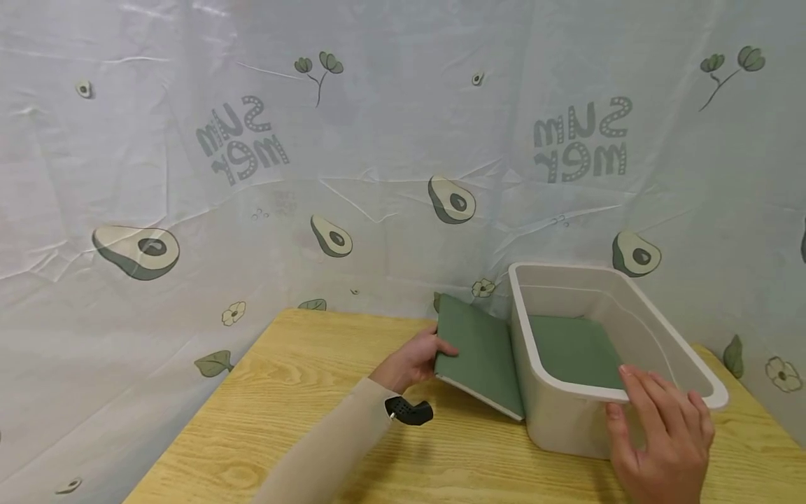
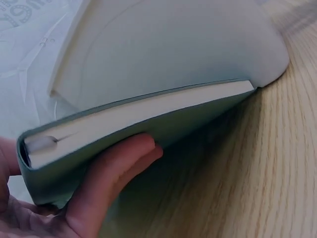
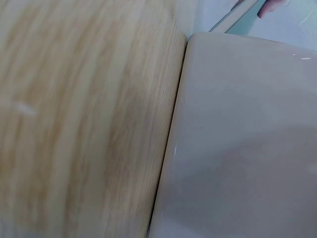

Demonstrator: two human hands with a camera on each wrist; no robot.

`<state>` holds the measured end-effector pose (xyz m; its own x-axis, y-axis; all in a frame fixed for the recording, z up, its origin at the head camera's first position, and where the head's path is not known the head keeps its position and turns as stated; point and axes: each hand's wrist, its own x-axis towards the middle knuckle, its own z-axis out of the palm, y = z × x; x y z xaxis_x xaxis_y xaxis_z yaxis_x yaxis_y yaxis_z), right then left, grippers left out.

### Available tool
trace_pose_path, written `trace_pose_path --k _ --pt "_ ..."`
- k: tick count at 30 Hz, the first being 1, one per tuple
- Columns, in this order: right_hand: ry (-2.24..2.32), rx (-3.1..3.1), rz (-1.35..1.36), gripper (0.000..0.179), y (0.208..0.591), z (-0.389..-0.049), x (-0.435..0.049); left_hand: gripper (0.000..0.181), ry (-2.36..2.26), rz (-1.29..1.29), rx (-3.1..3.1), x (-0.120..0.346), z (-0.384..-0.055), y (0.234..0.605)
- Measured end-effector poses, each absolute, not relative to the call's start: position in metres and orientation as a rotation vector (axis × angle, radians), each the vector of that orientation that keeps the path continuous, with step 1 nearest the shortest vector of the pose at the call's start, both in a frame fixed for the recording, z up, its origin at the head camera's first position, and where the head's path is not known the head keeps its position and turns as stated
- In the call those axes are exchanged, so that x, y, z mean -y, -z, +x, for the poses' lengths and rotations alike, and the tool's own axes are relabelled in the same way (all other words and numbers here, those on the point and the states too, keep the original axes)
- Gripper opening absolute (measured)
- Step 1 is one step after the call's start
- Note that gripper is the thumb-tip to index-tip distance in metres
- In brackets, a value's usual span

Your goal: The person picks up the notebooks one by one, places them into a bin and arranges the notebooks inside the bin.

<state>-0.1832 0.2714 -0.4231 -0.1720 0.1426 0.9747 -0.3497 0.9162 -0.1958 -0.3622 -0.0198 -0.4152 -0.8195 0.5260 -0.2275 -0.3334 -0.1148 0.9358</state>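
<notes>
My left hand (image 1: 418,357) grips a green hardcover book (image 1: 475,353), thumb on one cover and fingers on the other. The book is tilted, its lower edge down by the side of a pale plastic bin (image 1: 567,427). The left wrist view shows the cream page edges (image 2: 148,111) and fingers (image 2: 116,163) against the green cover. Inside the bin lies another flat green book (image 1: 573,350). My right hand (image 1: 667,427) rests at the bin's front rim, fingers extended. In the right wrist view only the bin's wall (image 3: 242,134) shows up close; that hand is hidden there.
The bin stands on a wood-grain table (image 1: 340,364), toward its right side. Behind the table hangs a pale curtain (image 1: 390,140) printed with avocados and flowers. A black strap-like piece (image 1: 409,411) sits at the left wrist.
</notes>
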Motion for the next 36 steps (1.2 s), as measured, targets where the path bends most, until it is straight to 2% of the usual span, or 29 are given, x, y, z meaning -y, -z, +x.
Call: trace_pose_path --k 6,17,28,36 --pt "-0.444 1.675 0.145 0.053 0.420 -0.182 -0.266 0.093 -1.978 0.211 -1.609 0.027 -0.357 0.418" --pt "-0.478 1.623 0.130 0.052 0.416 -0.179 -0.259 0.092 -2.054 0.224 -1.621 0.033 -0.348 0.421" --pt "-0.495 1.650 0.116 0.052 0.417 -0.179 -0.260 0.094 -2.142 0.224 -1.591 0.048 -0.340 0.396" --pt "-0.489 1.649 0.124 0.052 0.416 -0.179 -0.260 0.088 -2.199 0.267 -1.576 0.058 -0.338 0.371"
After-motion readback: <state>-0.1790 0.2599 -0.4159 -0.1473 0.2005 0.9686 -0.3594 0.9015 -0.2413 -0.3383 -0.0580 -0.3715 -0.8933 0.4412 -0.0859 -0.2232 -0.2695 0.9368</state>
